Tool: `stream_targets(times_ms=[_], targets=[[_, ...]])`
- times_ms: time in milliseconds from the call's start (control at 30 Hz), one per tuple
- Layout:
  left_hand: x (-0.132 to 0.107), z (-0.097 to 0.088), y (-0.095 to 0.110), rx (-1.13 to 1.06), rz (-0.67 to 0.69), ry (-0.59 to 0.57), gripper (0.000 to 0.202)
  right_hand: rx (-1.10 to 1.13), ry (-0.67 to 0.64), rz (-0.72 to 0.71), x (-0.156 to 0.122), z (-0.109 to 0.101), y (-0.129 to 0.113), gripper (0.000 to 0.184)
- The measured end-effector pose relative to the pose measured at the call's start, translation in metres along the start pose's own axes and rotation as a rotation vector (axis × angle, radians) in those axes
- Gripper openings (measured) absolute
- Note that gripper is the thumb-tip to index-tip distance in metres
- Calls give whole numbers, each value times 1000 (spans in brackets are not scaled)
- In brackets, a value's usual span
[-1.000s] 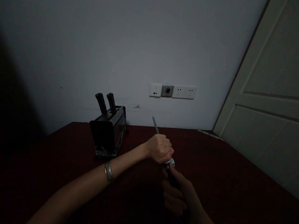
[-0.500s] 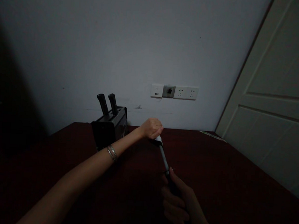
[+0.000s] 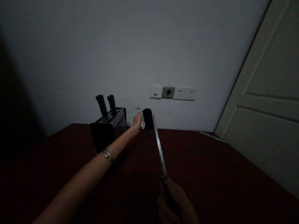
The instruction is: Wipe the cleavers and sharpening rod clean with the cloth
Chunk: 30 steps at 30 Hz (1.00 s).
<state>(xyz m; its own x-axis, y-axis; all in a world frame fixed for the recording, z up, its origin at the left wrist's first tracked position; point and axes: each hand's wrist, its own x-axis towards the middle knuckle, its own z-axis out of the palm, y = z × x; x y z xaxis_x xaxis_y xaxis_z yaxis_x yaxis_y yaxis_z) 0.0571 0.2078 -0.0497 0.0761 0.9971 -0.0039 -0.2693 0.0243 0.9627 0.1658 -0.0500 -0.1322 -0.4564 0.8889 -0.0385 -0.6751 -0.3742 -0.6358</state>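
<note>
My right hand (image 3: 175, 203) is closed around the dark handle of a honing steel (image 3: 159, 144), whose long thin metal rod slants up and away toward the wall. Near the rod's tip, my left hand (image 3: 136, 121) grips a cloth (image 3: 147, 119) with a black side and a white side. The black part hangs just left of the tip; whether it touches the rod I cannot tell. A silvery bracelet (image 3: 107, 154) circles my left wrist. Shadow darkens the fingers of my right hand and most of the handle.
Left of the cloth, a black knife block (image 3: 102, 134) stands on the dark red table (image 3: 187, 155), with two black handles (image 3: 106, 105) rising from it. Sockets and switches (image 3: 173, 93) are set in the wall behind. A pale panelled door (image 3: 273, 106) borders the right.
My left hand has moved up and left with the cloth, off the rod, which now shows along its whole length. The cloth has opened out. My right hand has shifted slightly down.
</note>
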Motion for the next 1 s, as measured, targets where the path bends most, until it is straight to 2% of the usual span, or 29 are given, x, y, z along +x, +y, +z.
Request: stream_targets(times_ms=[133,200,300,400,500,633,733,867,1000], targets=[[-21,-8,-11,-54,-221,-232,36,-46,8,-64,-1,-1,0,30],[-33,-12,-17,-63,-281,-329,35,-75,18,-89,-1,0,0,32],[-50,-19,-29,-35,-292,-406,21,-111,63,-122,-2,1,0,30],[-64,-25,-40,51,-248,-428,20,-145,78,-151,-1,1,1,29],[-74,-33,-43,170,-161,-427,25,-161,57,-171,1,-2,1,29],[-84,-44,-34,344,-61,-456,23,-186,53,-175,3,-4,0,30],[-89,-51,-24,546,34,-552,17,-186,75,-167,3,-4,-2,32],[-97,-53,-14,1024,395,-702,14,-183,84,-175,5,-4,-4,31],[-118,-49,2,1354,720,-672,15,-184,96,-198,8,-7,-3,31]])
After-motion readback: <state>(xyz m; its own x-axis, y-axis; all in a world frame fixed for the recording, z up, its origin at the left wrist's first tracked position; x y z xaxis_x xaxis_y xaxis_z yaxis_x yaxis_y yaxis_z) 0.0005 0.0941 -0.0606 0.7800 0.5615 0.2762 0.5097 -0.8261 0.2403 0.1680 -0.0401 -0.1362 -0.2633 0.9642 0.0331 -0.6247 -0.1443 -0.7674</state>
